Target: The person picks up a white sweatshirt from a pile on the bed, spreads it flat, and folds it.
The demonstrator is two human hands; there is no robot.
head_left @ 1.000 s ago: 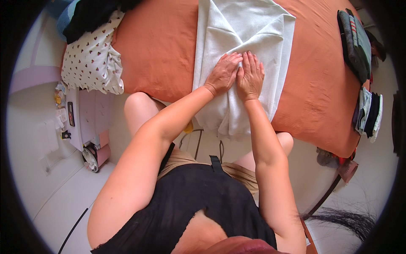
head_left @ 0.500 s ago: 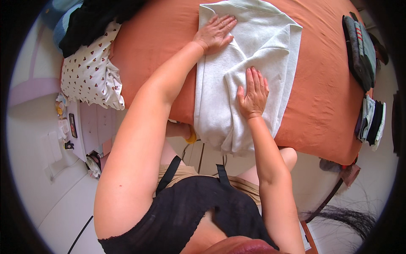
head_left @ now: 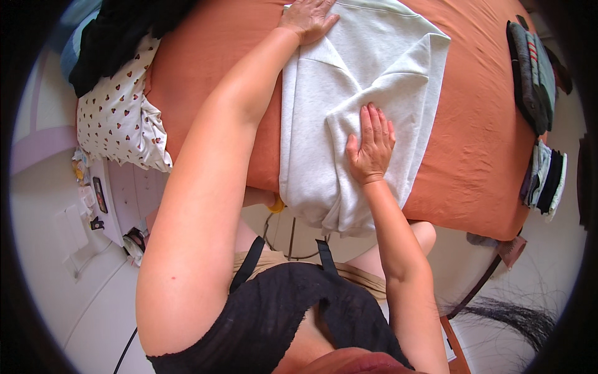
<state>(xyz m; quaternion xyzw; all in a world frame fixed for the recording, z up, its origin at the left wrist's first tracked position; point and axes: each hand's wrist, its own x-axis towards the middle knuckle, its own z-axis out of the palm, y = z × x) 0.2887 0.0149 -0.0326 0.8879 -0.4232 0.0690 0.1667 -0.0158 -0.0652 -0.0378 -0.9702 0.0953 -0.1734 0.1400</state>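
A light grey sweatshirt (head_left: 395, 59) lies on the orange bed sheet (head_left: 473, 124), its sleeves folded in across the body and its lower end hanging over the near edge of the bed. My left hand (head_left: 308, 20) rests on its far left corner, fingers stretched out and partly cut off by the top of the picture. Lower down, my right hand (head_left: 371, 146) presses flat on a folded sleeve, palm down with the fingers extended. Neither hand grips the cloth.
A pillow with a small heart-like print (head_left: 121, 112) and a black garment (head_left: 118, 47) lie at the left. Folded dark clothes (head_left: 529, 78) sit on the far right of the bed, with another stack of folded garments (head_left: 545, 181) nearer. A white drawer unit (head_left: 128, 193) stands at left.
My left hand has slid away from me to the sweatshirt's far left corner, and the sleeve under it now shows flat. The right hand stays almost in place.
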